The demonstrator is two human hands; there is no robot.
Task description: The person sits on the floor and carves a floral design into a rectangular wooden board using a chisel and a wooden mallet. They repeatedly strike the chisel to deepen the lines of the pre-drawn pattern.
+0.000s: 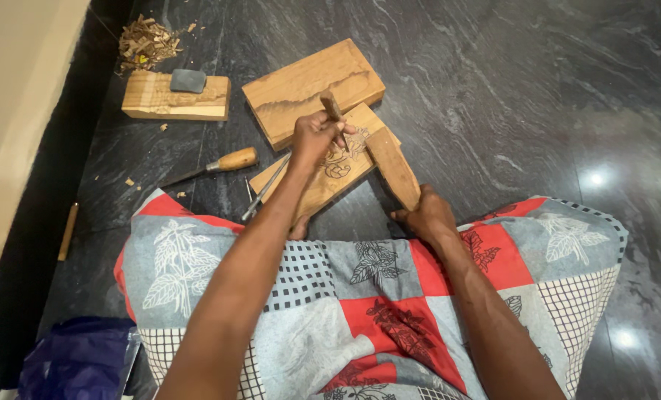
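Patchwork cloth (pixel 375 311) in red, grey and white covers the lap nearest me, both forearms reaching over it to a dark stone floor (pixel 538 111). I see the left hand (pixel 314 139) clenched round a chisel (pixel 333 111), its tip set on a half-cut floral design on a wooden carving board (pixel 323 185). My right hand (pixel 428 215) grips a wooden mallet (pixel 392 167), angled toward the chisel's top. I judge the carving stroke is in hand; striking next calls for a steady chisel. Another wood-handled tool (pixel 223 163) lies beside the board, left.
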